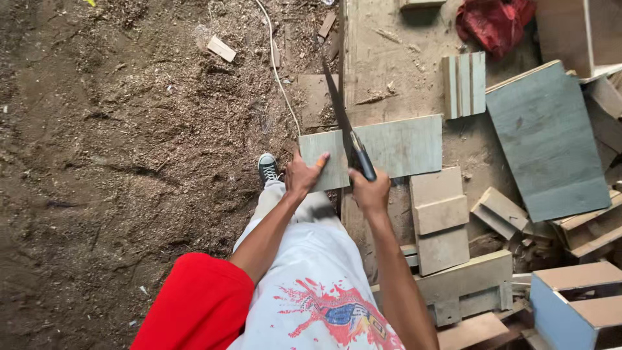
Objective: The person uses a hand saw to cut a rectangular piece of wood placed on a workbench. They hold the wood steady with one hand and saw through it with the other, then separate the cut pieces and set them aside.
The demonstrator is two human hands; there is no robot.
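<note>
A grey-green rectangular board (402,146) lies across the edge of a low wooden platform (389,58), its left end sticking out over the ground. My left hand (303,174) presses flat on that overhanging left end. My right hand (369,189) grips the dark handle of a handsaw (341,120). The saw's blade runs away from me across the board, in a cut between my two hands.
Sawdust and dirt cover the ground (116,162) at left, with a white cord (278,71) trailing over it. Offcuts, a large grey-green panel (547,139), a red cloth (494,21) and a blue box (570,304) crowd the right. My shoe (268,167) stands beside the board.
</note>
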